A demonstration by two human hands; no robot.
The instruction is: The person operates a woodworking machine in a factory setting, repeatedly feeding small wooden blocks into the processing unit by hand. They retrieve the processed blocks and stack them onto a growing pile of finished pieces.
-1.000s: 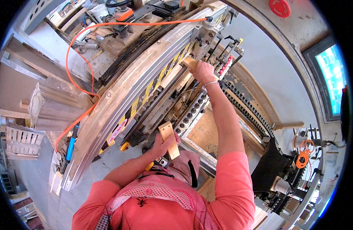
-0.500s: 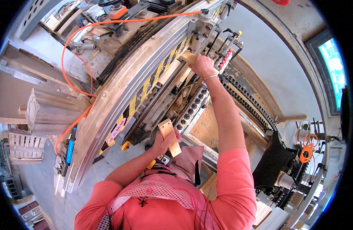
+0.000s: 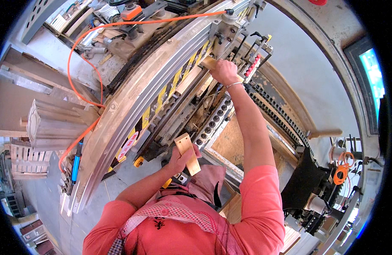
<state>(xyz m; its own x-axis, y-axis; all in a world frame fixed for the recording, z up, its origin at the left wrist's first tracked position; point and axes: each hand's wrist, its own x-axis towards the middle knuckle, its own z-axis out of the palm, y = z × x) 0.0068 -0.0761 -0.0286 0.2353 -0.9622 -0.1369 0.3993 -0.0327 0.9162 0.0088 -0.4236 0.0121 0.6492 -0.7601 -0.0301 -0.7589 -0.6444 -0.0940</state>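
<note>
My left hand [image 3: 179, 160] is closed around a short flat wooden block [image 3: 184, 146], held tilted in front of my apron. Two small holes show near the block's upper end. My right arm stretches far forward over the machine [image 3: 159, 104], and my right hand [image 3: 225, 72] grips the end of another pale wooden piece [image 3: 209, 63]. That piece lies by the machine's metal bracket, its far end close to the black-and-yellow striped rail. A further pale wooden strip [image 3: 189, 81] rests along the rail just below it.
An orange air hose [image 3: 70, 70] loops over the machine's left side. Black round fittings [image 3: 211, 124] line a bar beneath my right arm. At the right are a lit screen [image 3: 372, 80] and a black cable chain [image 3: 304, 178]. A blue tool [image 3: 77, 163] hangs at lower left.
The view has shifted slightly. Both hands keep their grips in nearly the same places, with little visible movement of either wooden piece.
</note>
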